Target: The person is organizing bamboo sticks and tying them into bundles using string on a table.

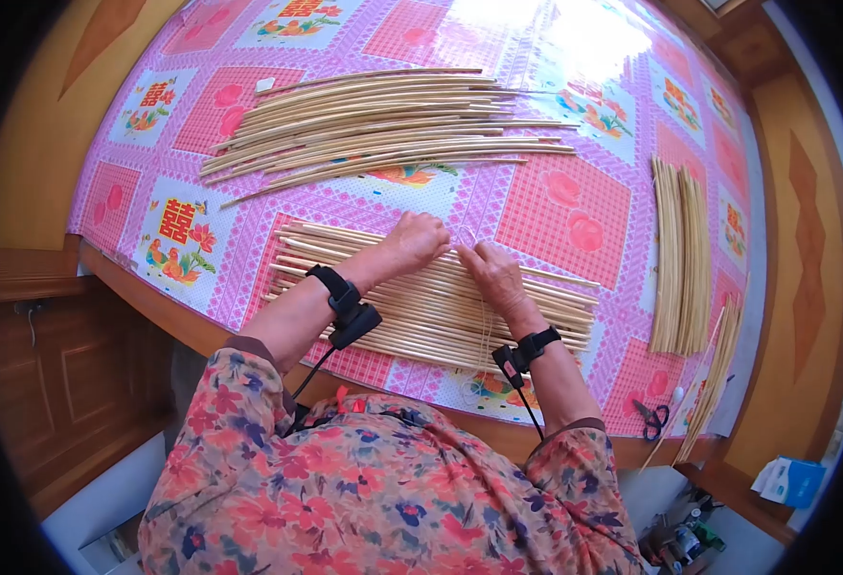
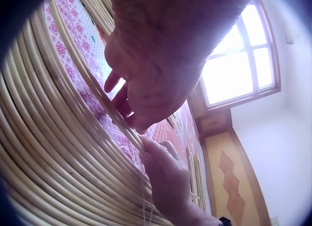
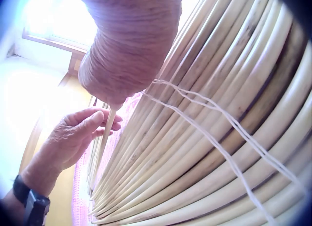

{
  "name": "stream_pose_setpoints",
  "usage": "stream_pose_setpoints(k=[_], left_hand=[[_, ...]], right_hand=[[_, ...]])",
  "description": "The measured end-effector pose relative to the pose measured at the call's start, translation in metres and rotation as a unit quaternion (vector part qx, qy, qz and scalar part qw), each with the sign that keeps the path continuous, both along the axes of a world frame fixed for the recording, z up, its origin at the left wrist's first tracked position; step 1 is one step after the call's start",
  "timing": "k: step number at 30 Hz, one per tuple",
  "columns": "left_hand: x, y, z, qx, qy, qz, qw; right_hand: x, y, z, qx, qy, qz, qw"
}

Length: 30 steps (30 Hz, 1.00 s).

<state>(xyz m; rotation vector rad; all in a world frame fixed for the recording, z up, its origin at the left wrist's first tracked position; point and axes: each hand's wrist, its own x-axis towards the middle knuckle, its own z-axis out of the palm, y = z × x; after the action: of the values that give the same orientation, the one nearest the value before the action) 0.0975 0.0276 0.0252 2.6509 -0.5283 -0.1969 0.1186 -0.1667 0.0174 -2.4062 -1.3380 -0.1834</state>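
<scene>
Many thin, pale peeled sticks (image 1: 393, 297) lie side by side in a flat row before the person, joined by white string (image 3: 214, 109) running across them. At the row's far edge, my right hand (image 1: 493, 273) pinches a stick (image 3: 108, 128) between thumb and finger, with the string coming down beneath that hand. Close by on the left, my left hand (image 1: 412, 241) has its bent fingers (image 2: 122, 106) around the same stick; whether they grip it or the string, I cannot tell. A thin loop of string shows between the two hands in the head view.
Loose sticks (image 1: 383, 125) spread behind the row. Bundled sticks (image 1: 680, 259) lie at the right, with thinner ones (image 1: 714, 374) nearer the front corner. Scissors (image 1: 651, 419) rest close to the right edge. A patterned pink cloth (image 1: 225, 278) covers the table.
</scene>
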Motion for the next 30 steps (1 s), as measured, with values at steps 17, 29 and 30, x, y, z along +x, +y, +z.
stream_pose_setpoints(k=[17,29,30], left_hand=[[0.008,0.004,0.068,-0.264,0.433,-0.068,0.859],[-0.059,0.010,0.095,-0.320,0.319,0.065,0.890],[-0.066,0.013,0.096,-0.326,0.332,0.092,0.880]], right_hand=[[-0.003,-0.011,0.070,0.009,-0.085,0.078,0.993],[-0.071,-0.046,0.125,0.155,-0.010,-0.051,0.987],[-0.083,-0.054,0.114,0.121,0.062,-0.056,0.989]])
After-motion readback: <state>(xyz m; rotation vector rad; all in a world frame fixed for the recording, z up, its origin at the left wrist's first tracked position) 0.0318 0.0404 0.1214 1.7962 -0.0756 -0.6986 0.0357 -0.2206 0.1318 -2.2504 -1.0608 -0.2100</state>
